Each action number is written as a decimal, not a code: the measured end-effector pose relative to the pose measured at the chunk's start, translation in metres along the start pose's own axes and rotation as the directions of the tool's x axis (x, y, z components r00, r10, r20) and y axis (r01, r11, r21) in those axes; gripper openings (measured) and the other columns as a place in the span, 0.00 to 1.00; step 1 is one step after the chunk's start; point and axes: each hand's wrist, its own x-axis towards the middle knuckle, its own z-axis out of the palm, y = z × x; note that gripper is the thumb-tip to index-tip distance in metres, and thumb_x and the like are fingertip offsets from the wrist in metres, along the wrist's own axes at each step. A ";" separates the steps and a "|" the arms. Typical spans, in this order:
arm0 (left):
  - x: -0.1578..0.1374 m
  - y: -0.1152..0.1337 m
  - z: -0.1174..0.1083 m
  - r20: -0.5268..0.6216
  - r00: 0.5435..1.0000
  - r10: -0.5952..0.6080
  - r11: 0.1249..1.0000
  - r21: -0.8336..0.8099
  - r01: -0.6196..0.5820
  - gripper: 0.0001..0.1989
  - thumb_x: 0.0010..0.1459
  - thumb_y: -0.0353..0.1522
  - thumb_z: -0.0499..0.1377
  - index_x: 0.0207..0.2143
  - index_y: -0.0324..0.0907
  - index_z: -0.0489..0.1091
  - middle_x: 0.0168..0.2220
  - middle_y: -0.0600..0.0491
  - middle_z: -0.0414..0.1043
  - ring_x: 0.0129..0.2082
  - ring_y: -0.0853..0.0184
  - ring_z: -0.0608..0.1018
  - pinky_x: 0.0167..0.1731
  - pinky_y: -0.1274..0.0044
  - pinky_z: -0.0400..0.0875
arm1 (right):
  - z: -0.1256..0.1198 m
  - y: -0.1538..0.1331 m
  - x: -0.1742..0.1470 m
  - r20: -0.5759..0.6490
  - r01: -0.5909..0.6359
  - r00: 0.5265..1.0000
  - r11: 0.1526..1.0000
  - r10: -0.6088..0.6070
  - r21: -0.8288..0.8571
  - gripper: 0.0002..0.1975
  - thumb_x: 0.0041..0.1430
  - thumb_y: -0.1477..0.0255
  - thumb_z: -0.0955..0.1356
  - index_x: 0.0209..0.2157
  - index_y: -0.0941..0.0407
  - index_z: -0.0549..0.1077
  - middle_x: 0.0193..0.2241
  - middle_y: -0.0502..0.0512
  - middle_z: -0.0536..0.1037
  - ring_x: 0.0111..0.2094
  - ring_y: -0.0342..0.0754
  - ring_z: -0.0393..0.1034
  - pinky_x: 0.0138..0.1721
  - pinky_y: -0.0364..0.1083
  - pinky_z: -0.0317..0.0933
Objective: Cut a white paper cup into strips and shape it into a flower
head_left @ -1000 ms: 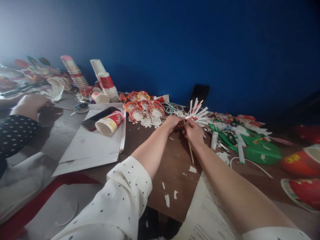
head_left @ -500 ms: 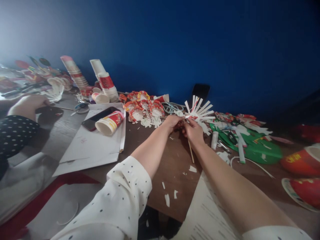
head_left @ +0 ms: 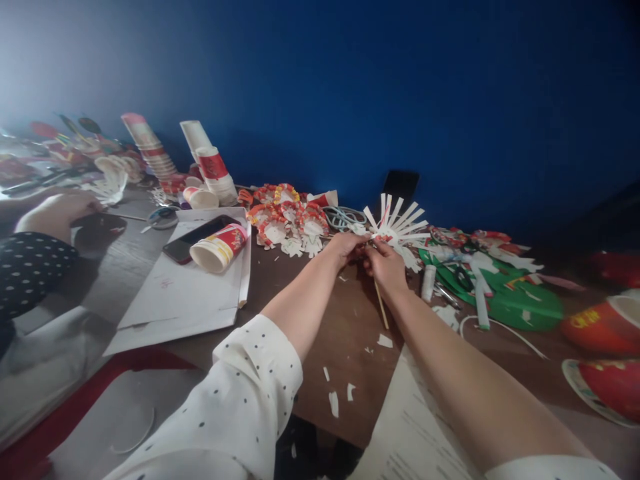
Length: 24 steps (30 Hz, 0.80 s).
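A paper cup cut into fanned white strips (head_left: 407, 225) spreads out just beyond my fingertips, with a bit of red near its middle. My left hand (head_left: 349, 246) is closed, its fingers pinched at the cup's near left side. Against it, my right hand (head_left: 388, 265) is closed too, thumb and fingers on the near edge of the same cup. A thin wooden stick (head_left: 381, 305) slants down from below my right hand; its upper end is hidden by the fingers. What exactly lies between the fingertips is partly hidden.
Left of my hands lie red-and-white cut-cup crafts (head_left: 287, 217), a paper cup (head_left: 220, 248) and a phone (head_left: 183, 248) on white paper (head_left: 175, 300). Stacked cups (head_left: 216, 172) stand behind. To the right are a glue stick (head_left: 429, 283) and green sheet (head_left: 533, 308). Another person's hand (head_left: 57, 212) is far left.
Both hands keep their hold in nearly the same place. The fanned strips have tilted slightly left, and the view has shifted a little.
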 end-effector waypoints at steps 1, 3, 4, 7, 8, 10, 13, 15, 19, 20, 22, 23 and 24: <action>0.002 -0.001 0.000 0.001 1.000 0.011 1.000 0.018 -0.011 0.06 0.48 0.24 0.66 0.24 0.34 0.70 0.18 0.55 0.67 0.15 0.79 0.65 0.18 0.84 0.59 | 0.000 0.001 0.001 0.006 0.004 1.000 1.000 -0.004 0.002 0.20 0.48 0.66 0.68 0.42 0.59 0.76 0.13 0.44 0.66 0.15 0.40 0.57 0.15 0.40 0.51; 0.005 -0.002 -0.001 0.001 0.999 0.032 0.998 0.049 -0.032 0.07 0.49 0.24 0.65 0.23 0.34 0.69 0.17 0.56 0.65 0.14 0.79 0.63 0.17 0.84 0.58 | -0.001 0.004 0.003 0.009 0.003 1.000 1.000 -0.003 0.012 0.20 0.47 0.65 0.68 0.42 0.59 0.77 0.14 0.44 0.66 0.15 0.40 0.58 0.16 0.40 0.51; 0.006 -0.002 -0.001 -0.004 1.000 0.028 0.998 0.049 -0.027 0.08 0.50 0.24 0.65 0.22 0.34 0.68 0.16 0.57 0.64 0.14 0.79 0.62 0.17 0.84 0.58 | -0.001 0.006 0.004 0.008 -0.003 1.000 1.000 0.003 0.024 0.21 0.47 0.65 0.69 0.44 0.59 0.77 0.14 0.44 0.66 0.16 0.40 0.58 0.16 0.40 0.51; 0.006 -0.002 -0.002 0.000 1.000 0.004 1.000 0.020 -0.004 0.08 0.51 0.23 0.63 0.22 0.34 0.68 0.16 0.57 0.64 0.14 0.79 0.62 0.17 0.84 0.58 | -0.001 0.009 0.008 0.009 -0.039 0.999 0.997 0.039 0.066 0.24 0.46 0.66 0.69 0.47 0.58 0.76 0.15 0.44 0.67 0.16 0.40 0.58 0.16 0.40 0.51; 0.005 -0.001 -0.002 0.013 1.000 -0.006 1.000 0.005 0.006 0.08 0.51 0.23 0.63 0.22 0.34 0.67 0.16 0.56 0.64 0.14 0.79 0.63 0.17 0.84 0.58 | 0.000 0.009 0.009 0.009 -0.049 0.999 0.996 0.048 0.078 0.25 0.45 0.67 0.69 0.47 0.58 0.76 0.15 0.45 0.67 0.17 0.40 0.58 0.17 0.41 0.52; 0.003 0.001 -0.004 0.052 0.998 -0.028 0.999 -0.029 0.029 0.09 0.51 0.23 0.63 0.22 0.34 0.67 0.16 0.56 0.64 0.15 0.79 0.63 0.17 0.85 0.58 | 0.000 0.010 0.010 0.005 -0.058 0.998 0.994 0.057 0.096 0.26 0.44 0.68 0.70 0.48 0.58 0.76 0.14 0.44 0.66 0.17 0.40 0.58 0.17 0.41 0.52; 0.001 0.003 -0.007 0.110 0.993 -0.034 0.997 -0.072 0.042 0.07 0.52 0.23 0.63 0.23 0.34 0.68 0.17 0.56 0.65 0.15 0.79 0.63 0.17 0.86 0.59 | 0.001 0.011 0.011 -0.007 -0.046 0.999 0.992 0.047 0.117 0.25 0.44 0.69 0.70 0.47 0.57 0.76 0.14 0.44 0.65 0.16 0.41 0.58 0.16 0.41 0.51; 0.000 0.004 -0.009 0.139 0.990 -0.030 0.994 -0.103 0.044 0.07 0.53 0.26 0.63 0.24 0.34 0.69 0.19 0.55 0.67 0.16 0.79 0.65 0.18 0.85 0.60 | 0.001 0.012 0.012 -0.001 -0.035 0.999 0.992 0.035 0.124 0.23 0.45 0.68 0.70 0.45 0.56 0.77 0.14 0.44 0.65 0.16 0.40 0.57 0.16 0.41 0.50; 0.000 0.005 -0.013 0.187 0.981 -0.041 0.988 -0.139 0.068 0.09 0.57 0.28 0.59 0.24 0.35 0.68 0.19 0.55 0.67 0.17 0.77 0.68 0.20 0.84 0.64 | 0.000 0.010 0.010 -0.011 -0.049 0.999 0.991 0.050 0.128 0.23 0.44 0.67 0.70 0.45 0.56 0.77 0.14 0.45 0.65 0.16 0.40 0.58 0.15 0.41 0.51; 0.000 0.005 -0.014 0.203 0.979 -0.038 0.989 -0.131 0.065 0.09 0.58 0.26 0.58 0.24 0.35 0.68 0.19 0.55 0.66 0.18 0.77 0.68 0.20 0.84 0.64 | 0.000 0.009 0.010 -0.014 -0.054 0.998 0.991 0.056 0.126 0.24 0.44 0.67 0.70 0.47 0.56 0.77 0.14 0.44 0.65 0.16 0.40 0.58 0.15 0.40 0.51; 0.000 0.004 -0.014 0.230 0.973 -0.025 0.993 -0.103 0.050 0.07 0.57 0.22 0.57 0.25 0.33 0.68 0.19 0.55 0.66 0.18 0.77 0.68 0.20 0.85 0.63 | 0.000 0.007 0.009 -0.018 -0.058 0.998 0.991 0.061 0.119 0.26 0.44 0.68 0.70 0.48 0.57 0.76 0.13 0.44 0.65 0.16 0.40 0.58 0.16 0.40 0.51; 0.001 0.003 -0.014 0.234 0.972 -0.017 0.995 -0.088 0.039 0.06 0.56 0.21 0.57 0.26 0.33 0.68 0.20 0.55 0.67 0.18 0.78 0.68 0.20 0.85 0.62 | -0.001 0.006 0.008 -0.024 -0.058 0.998 0.992 0.061 0.110 0.26 0.44 0.68 0.70 0.49 0.57 0.76 0.13 0.44 0.65 0.16 0.40 0.58 0.16 0.40 0.51; 0.001 0.002 -0.013 0.229 0.973 -0.007 0.997 -0.076 0.025 0.06 0.55 0.20 0.58 0.26 0.32 0.68 0.20 0.54 0.67 0.18 0.78 0.68 0.20 0.85 0.62 | -0.001 0.006 0.008 -0.030 -0.057 0.998 0.993 0.060 0.100 0.26 0.45 0.68 0.70 0.49 0.57 0.76 0.13 0.44 0.65 0.16 0.40 0.58 0.16 0.40 0.51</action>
